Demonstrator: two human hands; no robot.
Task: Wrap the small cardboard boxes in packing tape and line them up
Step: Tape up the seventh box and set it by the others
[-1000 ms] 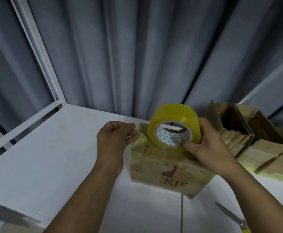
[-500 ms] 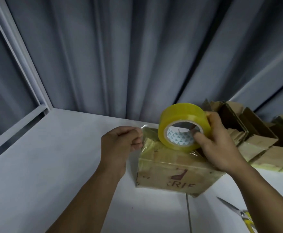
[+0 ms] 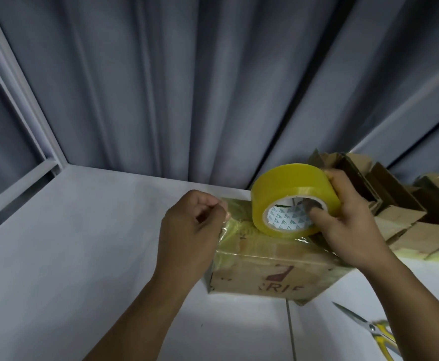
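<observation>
Tape roll (image 3: 288, 188) had edged right atop box (image 3: 265, 272) | left hand (image 3: 189, 235) fingers (image 3: 213, 204) pinched tape end (image 3: 235, 220) | right hand (image 3: 351, 225) fingers gripped roll | scissors (image 3: 364, 325) on desk (image 3: 83, 256)

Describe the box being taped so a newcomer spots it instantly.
On the white table before the grey curtain, find the yellow tape roll in the right hand; the cardboard box sits directly under it. Unlike the cardboard pile to its right, it is closed, glossy with tape, and bears reddish print.
</observation>
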